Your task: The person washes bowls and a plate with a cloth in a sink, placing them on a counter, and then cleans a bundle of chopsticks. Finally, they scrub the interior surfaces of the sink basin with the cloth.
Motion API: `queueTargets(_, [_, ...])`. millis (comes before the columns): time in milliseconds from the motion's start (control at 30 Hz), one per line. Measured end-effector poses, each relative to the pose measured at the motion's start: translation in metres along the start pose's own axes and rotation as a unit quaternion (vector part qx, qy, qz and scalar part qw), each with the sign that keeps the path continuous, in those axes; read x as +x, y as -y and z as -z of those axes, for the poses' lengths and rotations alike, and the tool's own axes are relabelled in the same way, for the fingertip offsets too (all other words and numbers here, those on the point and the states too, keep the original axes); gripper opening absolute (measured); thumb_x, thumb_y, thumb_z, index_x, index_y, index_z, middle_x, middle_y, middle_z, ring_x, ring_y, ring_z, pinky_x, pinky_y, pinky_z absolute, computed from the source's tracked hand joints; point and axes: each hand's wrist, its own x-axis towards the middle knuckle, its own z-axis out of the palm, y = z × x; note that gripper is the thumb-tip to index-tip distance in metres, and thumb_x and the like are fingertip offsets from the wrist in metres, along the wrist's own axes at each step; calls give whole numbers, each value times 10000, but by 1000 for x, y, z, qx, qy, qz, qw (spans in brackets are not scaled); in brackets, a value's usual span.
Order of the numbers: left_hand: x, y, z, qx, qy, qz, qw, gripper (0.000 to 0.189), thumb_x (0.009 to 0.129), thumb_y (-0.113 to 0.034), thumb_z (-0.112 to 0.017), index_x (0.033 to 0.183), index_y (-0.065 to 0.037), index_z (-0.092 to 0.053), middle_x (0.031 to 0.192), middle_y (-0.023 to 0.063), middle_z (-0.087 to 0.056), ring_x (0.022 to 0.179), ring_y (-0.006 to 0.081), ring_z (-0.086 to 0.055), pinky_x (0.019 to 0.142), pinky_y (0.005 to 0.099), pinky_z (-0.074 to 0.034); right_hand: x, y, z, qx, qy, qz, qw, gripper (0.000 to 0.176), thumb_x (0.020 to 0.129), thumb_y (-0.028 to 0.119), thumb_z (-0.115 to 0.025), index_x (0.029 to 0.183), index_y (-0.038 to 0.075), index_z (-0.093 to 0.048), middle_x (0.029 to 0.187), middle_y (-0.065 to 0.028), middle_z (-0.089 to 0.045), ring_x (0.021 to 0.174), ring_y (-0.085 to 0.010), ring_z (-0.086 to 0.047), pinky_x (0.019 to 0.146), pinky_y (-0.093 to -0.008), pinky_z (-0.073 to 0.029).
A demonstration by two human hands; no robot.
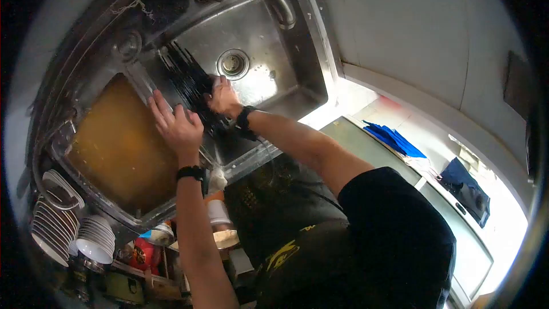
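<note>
A bundle of thin black chopsticks [186, 74] lies slantwise in the steel right basin [269, 28], against the divider. My left hand [177, 126] is over the divider beside the bundle, its fingers stretched out and apart. On the other side, my right hand [225, 98] has its fingers curled at the chopsticks' near right side. Part of the bundle is hidden behind my hands. Each wrist wears a black band.
Murky yellow-brown water [123, 143] fills the left basin. A curved faucet [274, 0] hangs over the right basin, above the round drain [233, 64]. Stacked plates [54, 223] and white bowls [96, 240] stand at lower left. Blue cloth [394, 138] lies at right.
</note>
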Motion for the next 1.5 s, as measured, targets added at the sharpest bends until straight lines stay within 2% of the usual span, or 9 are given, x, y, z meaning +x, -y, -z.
queueTargets(100, [7,1,1,33,-21,-12,999,160,762,-155,-604,799,1,-611,1537,220,-371,1415,437,-334,1039,558,-398,0,37,22,37,136,-143,980,928,748,464,-742,1409,-69,-368,1363,-326,-378,1289,-482,-370,1084,-511,-374])
queueTargets(267, [5,-1,2,32,-22,-16,999,166,760,-158,-600,795,4,-610,1533,219,-377,1409,439,-340,1051,553,-391,-3,49,15,50,185,-105,976,907,733,457,-736,1401,-59,-404,1416,-305,-332,1319,-474,-332,1109,-498,-356])
queueTargets(500, [7,-1,0,27,-28,-13,999,191,767,-173,-586,809,9,-628,1534,219,-375,1409,442,-339,1081,558,-367,5,47,-31,317,213,-128,915,539,806,369,-634,1117,-68,-582,936,-203,-635,904,-325,-622,818,-443,-506])
queueTargets(600, [5,1,-3,35,-22,-10,999,199,764,-175,-585,822,7,-639,1534,217,-376,1410,442,-335,1085,558,-366,-3,54,-24,577,246,-201,752,425,903,391,-547,1063,1,-599,820,-113,-634,712,-198,-601,650,-346,-505])
queueTargets(700, [3,1,-2,31,-26,-16,999,200,763,-178,-584,826,3,-641,1535,217,-375,1412,441,-332,1085,555,-367,-10,66,-15,479,162,-81,859,507,977,459,-430,1115,1,-597,886,-113,-645,767,-242,-614,712,-336,-521])
queueTargets(733, [3,0,-3,25,-31,-14,999,198,767,-179,-581,827,1,-640,1535,217,-375,1412,441,-332,1082,553,-369,-15,53,-36,268,57,50,960,526,974,472,-435,1130,-5,-593,919,-120,-650,796,-258,-619,742,-342,-527])
queueTargets(833, [6,-3,-1,20,-32,-13,999,191,782,-182,-574,829,-6,-636,1536,216,-375,1415,439,-329,1071,550,-377,-2,15,-102,183,79,46,979,547,869,400,-635,1179,-47,-576,1045,-124,-647,937,-233,-612,837,-364,-519])
queueTargets(900, [7,-2,0,28,-30,-16,999,188,791,-183,-570,829,-10,-634,1538,215,-373,1418,437,-326,1063,549,-383,-5,38,-34,384,162,-34,909,516,812,319,-709,1157,-47,-596,1025,-105,-650,943,-187,-603,811,-357,-515])
queueTargets(1500, [-2,-1,1,33,-23,-7,999,186,785,-169,-614,851,2,-645,1558,193,-349,1433,409,-319,1068,543,-375,20,26,40,313,428,-40,847,392,744,305,-745,948,-29,-711,877,-85,-696,795,-163,-629,707,-334,-498])
